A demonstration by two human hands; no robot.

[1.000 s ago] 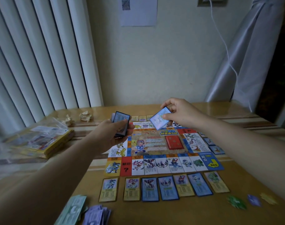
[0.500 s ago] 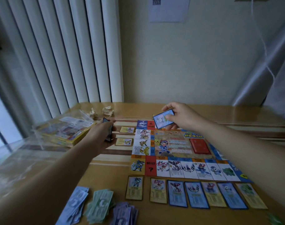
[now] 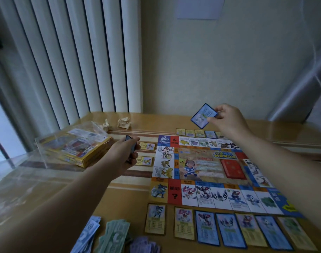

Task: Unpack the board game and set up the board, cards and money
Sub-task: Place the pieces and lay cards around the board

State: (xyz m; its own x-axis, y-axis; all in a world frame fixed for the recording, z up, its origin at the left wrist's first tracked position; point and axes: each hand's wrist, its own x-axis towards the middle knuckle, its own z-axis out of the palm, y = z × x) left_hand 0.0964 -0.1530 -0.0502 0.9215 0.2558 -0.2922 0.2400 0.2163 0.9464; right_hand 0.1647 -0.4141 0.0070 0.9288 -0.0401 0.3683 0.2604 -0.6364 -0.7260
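While held above the board, card sits in right hand

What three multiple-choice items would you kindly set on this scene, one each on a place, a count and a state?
1. Where does the yellow cardboard game box lie relative to the colourful paper game board?
A) left of it
B) on it
C) right of it

2. How many crumpled white paper balls are in view?
A) none
B) five
C) two

3. What is the right-hand grip doing?
A) lying flat and empty
B) pinching a blue-bordered card in the air
C) curled into an empty fist

Answers:
1 A, the box sits off the board's left edge.
2 C, two balls sit side by side.
3 B, the card is pinched above the board.
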